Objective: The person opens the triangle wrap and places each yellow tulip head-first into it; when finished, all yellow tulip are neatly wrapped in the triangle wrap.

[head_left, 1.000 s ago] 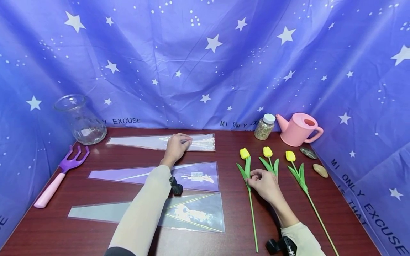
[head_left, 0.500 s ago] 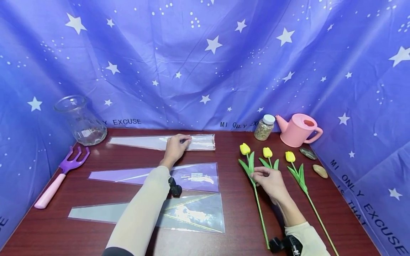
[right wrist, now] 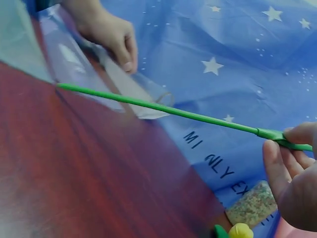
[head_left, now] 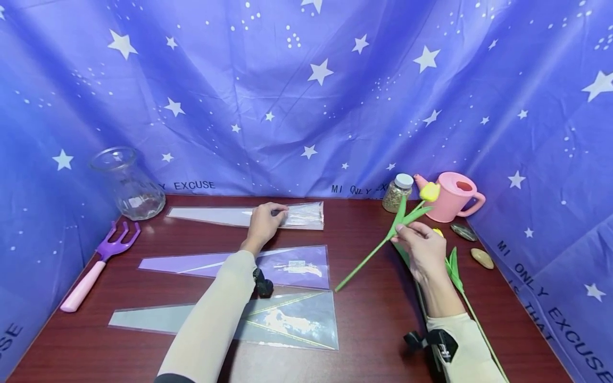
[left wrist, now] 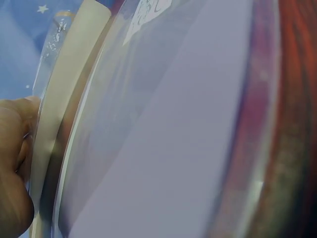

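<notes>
A yellow tulip (head_left: 399,217) is pinched at its leaves by my right hand (head_left: 423,252). It hangs tilted above the table, bloom to the upper right, stem end to the lower left. In the right wrist view its green stem (right wrist: 158,107) runs across the frame. My left hand (head_left: 264,223) pinches the white plastic flower sleeve (head_left: 210,214) near its wide end, at the back of the table. Nearer to me lie a purple sleeve (head_left: 287,266) and a grey sleeve (head_left: 306,322), partly under the left arm. A second tulip is mostly hidden by my right hand; a third (head_left: 453,271) lies further right.
At the back left stands a glass vase (head_left: 139,199), with a purple hand fork (head_left: 115,247) in front of it. A jar of granules (head_left: 395,197) and a pink watering can (head_left: 450,205) stand at the back right, near two stones (head_left: 481,258).
My right hand has raised the leftmost tulip off the table, moving it up and right and swinging its stem end to the left. The left hand keeps its place on the white sleeve.
</notes>
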Demonstrator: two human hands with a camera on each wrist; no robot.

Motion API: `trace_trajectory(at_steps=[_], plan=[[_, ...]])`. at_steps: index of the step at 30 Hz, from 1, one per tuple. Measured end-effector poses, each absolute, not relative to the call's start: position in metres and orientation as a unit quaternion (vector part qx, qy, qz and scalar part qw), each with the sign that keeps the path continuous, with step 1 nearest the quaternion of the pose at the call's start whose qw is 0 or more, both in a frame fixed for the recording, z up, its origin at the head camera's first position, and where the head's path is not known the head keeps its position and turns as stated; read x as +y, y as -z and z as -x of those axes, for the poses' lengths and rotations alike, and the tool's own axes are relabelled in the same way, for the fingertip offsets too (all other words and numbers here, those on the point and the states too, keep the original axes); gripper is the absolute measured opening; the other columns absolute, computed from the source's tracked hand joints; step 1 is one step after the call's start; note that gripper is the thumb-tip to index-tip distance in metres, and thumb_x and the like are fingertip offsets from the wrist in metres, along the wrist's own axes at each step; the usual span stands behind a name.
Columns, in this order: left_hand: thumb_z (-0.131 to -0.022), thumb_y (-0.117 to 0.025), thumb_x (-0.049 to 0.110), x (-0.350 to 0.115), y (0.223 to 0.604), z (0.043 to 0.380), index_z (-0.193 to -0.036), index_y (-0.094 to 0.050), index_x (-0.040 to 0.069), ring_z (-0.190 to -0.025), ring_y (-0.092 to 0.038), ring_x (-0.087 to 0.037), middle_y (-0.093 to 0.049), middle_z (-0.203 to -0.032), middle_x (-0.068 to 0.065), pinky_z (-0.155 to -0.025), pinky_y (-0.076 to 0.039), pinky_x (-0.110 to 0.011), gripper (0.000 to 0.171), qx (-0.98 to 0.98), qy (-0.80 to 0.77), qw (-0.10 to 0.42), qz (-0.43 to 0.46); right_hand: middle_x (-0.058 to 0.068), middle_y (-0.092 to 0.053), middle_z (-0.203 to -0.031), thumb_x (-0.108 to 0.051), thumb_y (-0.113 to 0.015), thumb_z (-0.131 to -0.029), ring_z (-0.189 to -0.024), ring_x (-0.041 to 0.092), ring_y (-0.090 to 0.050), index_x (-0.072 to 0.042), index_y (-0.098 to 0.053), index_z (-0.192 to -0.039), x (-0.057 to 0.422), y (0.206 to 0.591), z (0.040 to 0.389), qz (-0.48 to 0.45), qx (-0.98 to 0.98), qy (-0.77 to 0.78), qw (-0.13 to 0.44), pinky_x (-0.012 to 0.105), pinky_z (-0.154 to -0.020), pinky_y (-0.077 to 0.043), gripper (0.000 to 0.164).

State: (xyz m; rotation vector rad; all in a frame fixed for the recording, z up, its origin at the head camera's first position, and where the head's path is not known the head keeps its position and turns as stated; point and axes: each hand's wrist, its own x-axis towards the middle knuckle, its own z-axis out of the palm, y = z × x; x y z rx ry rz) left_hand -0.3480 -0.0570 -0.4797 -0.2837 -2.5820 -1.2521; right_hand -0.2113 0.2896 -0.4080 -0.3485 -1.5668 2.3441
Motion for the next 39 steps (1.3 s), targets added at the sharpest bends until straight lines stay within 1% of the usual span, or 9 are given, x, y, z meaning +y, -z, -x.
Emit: trace_trajectory(at_steps=[3,8,15,19,24,29,33,39], plan=[[-0.094,-0.075,0.019,-0.057,0.480,0.347,-0.106,-0.083,0.016,-0.116,-0.072,-0.028,-0.080,-0.112,-0.007,-0.104,-0.053,-0.044,0.015,-0.889,0.427,0.133,0.096,0.006,-0.073,-0.071,0.013,-0.071,-0.088,-0.057,0.016,-0.072,0.000,-0.072,-0.082,0.295,0.403,0.218,0.127,-0.506,-0.834,0.177,0.028,-0.065,-0.064,0.015],[-0.092,-0.077,0.021,-0.057,0.478,0.345,-0.105,-0.083,0.016,-0.113,-0.073,-0.029,-0.081,-0.109,-0.006,-0.100,-0.055,-0.044,0.015,-0.890,0.421,0.145,0.098,0.009,-0.071,-0.068,0.012,-0.073,-0.087,-0.059,0.017,-0.072,0.003,-0.069,-0.080,0.302,0.399,0.231,0.149,-0.450,-0.852,0.220,0.031,-0.066,-0.065,0.013],[-0.093,-0.076,0.022,-0.059,0.477,0.342,-0.105,-0.083,0.017,-0.114,-0.073,-0.027,-0.080,-0.110,-0.005,-0.101,-0.056,-0.043,0.015,-0.889,0.425,0.140,0.101,0.012,-0.073,-0.071,0.011,-0.073,-0.087,-0.061,0.020,-0.074,0.005,-0.066,-0.090,0.305,0.403,0.250,0.178,-0.392,-0.869,0.244,0.030,-0.066,-0.065,0.010],[-0.093,-0.076,0.021,-0.059,0.479,0.341,-0.105,-0.084,0.016,-0.114,-0.073,-0.025,-0.080,-0.111,-0.004,-0.101,-0.056,-0.041,0.015,-0.886,0.427,0.145,0.111,0.012,-0.073,-0.072,0.010,-0.073,-0.088,-0.061,0.019,-0.074,0.005,-0.066,-0.091,0.301,0.410,0.259,0.185,-0.376,-0.870,0.261,0.029,-0.065,-0.064,0.010],[-0.094,-0.076,0.020,-0.061,0.478,0.341,-0.103,-0.084,0.015,-0.113,-0.073,-0.025,-0.081,-0.110,-0.004,-0.100,-0.056,-0.042,0.014,-0.882,0.433,0.152,0.112,0.009,-0.072,-0.070,0.008,-0.073,-0.089,-0.060,0.016,-0.074,0.003,-0.066,-0.090,0.291,0.418,0.270,0.188,-0.387,-0.862,0.269,0.027,-0.065,-0.064,0.009],[-0.094,-0.076,0.019,-0.061,0.478,0.341,-0.103,-0.084,0.016,-0.114,-0.073,-0.026,-0.080,-0.112,-0.004,-0.102,-0.055,-0.042,0.013,-0.878,0.442,0.145,0.114,0.006,-0.072,-0.071,0.009,-0.070,-0.091,-0.061,0.015,-0.073,0.003,-0.063,-0.087,0.280,0.426,0.277,0.181,-0.400,-0.857,0.270,0.027,-0.068,-0.064,0.010],[-0.094,-0.075,0.017,-0.061,0.478,0.340,-0.104,-0.084,0.014,-0.115,-0.072,-0.025,-0.080,-0.114,-0.003,-0.104,-0.055,-0.040,0.013,-0.873,0.450,0.142,0.123,0.005,-0.072,-0.071,0.009,-0.070,-0.091,-0.061,0.014,-0.073,0.004,-0.060,-0.091,0.266,0.432,0.283,0.182,-0.417,-0.853,0.257,0.027,-0.070,-0.065,0.011],[-0.094,-0.076,0.017,-0.060,0.481,0.339,-0.104,-0.084,0.013,-0.115,-0.072,-0.026,-0.080,-0.114,-0.003,-0.105,-0.054,-0.040,0.013,-0.870,0.453,0.142,0.133,0.003,-0.072,-0.070,0.009,-0.068,-0.093,-0.061,0.012,-0.072,0.002,-0.058,-0.094,0.240,0.444,0.292,0.180,-0.450,-0.844,0.230,0.027,-0.068,-0.065,0.012]])
